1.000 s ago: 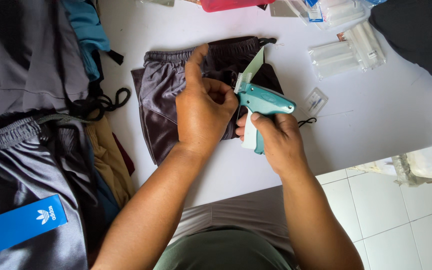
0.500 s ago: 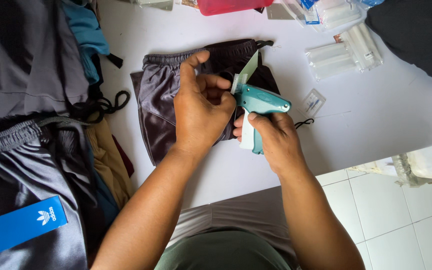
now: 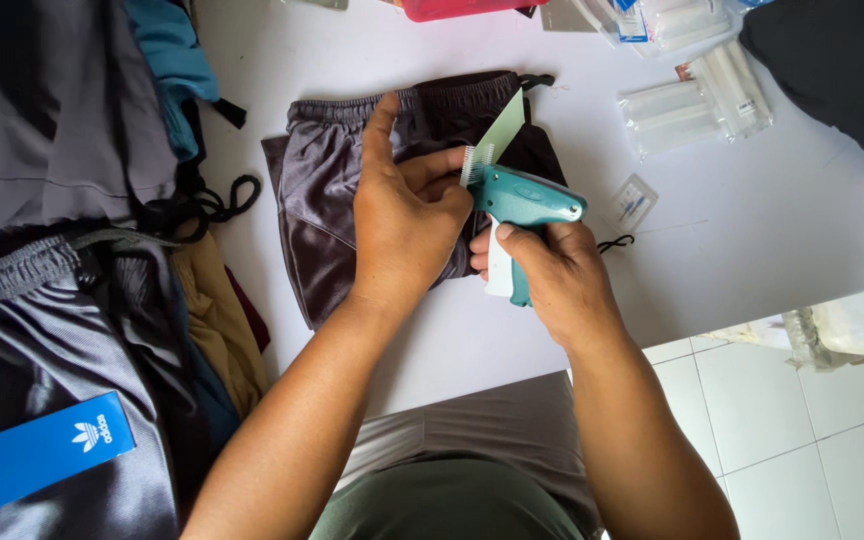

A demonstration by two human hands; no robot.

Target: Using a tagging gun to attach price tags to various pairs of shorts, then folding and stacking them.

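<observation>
- Worktop (image 3: 782, 230), white and broad, carries everything; its near edge runs just in front of the person, and the work sits close to that edge, which keeps both forearms short of a stretch.
- Garments in a heap (image 3: 52, 250) of grey, teal and mustard cloth cover the left side of the worktop, with a blue carton (image 3: 37, 455) lying on them near the near-left corner, seemingly stock set aside from the piece in hand.
- Dark folded shorts (image 3: 327, 215) lie flat in the middle of the worktop, waistband toward the far edge, so the waistband area is presented to the tool.
- Clear packets (image 3: 697, 95) of white fastener strips rest toward the far-right corner, well apart from the shorts; a small clear sachet (image 3: 632, 203) lies nearer, just right of the tool.
- Left hand (image 3: 407, 215) lies palm down on the shorts, forefinger stretched toward the waistband, the other fingers curled and pinching cloth at the tool's tip, apparently to steady it.
- Right hand (image 3: 552, 275) is clenched round the grip of the teal tagging gun (image 3: 522, 205), fingers wrapped tight, its nose against the left fingers.
- Pale green card tag (image 3: 500, 130) stands tilted at the gun's nose, above the shorts.
</observation>
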